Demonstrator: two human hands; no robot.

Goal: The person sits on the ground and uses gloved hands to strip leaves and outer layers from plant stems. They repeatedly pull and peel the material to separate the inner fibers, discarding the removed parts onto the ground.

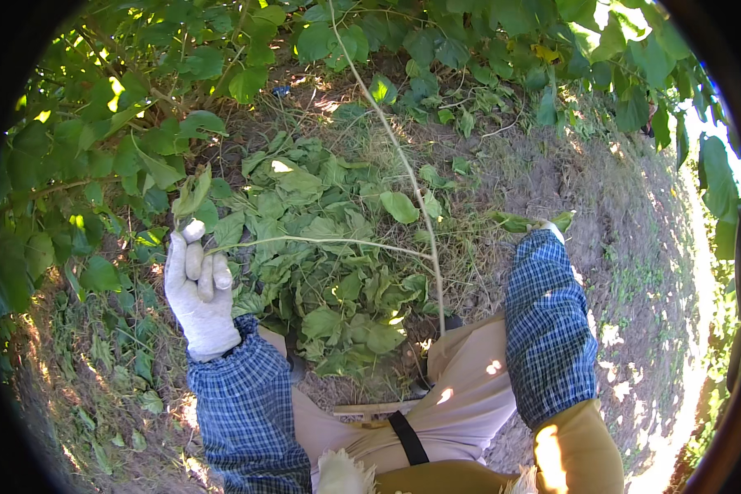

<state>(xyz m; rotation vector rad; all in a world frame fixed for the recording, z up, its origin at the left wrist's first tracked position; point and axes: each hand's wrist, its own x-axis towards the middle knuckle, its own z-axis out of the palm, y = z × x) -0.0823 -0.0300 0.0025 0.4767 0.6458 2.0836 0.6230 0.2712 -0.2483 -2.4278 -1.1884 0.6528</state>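
My left hand point(200, 287), in a pale knit glove, is closed on a leafy side shoot point(321, 239) of a long thin branch point(407, 167). The branch runs from the leaves at the top down to my thigh. A leaf point(192, 190) stands up at my left fingertips. My right hand point(549, 228) is mostly hidden beyond its blue checked sleeve cover; green leaves point(512, 221) show on both sides of it. Whether its fingers grip them cannot be told. Between my hands a heap of picked leaves point(321, 216) lies on the ground, reaching back between my feet.
Leafy bushes point(99, 123) crowd the left and top, with more foliage point(654, 55) hanging at the upper right. A wooden piece point(370, 409), perhaps a low seat, is between my legs. Dry soil point(636, 247) with sparse grass extends to the right.
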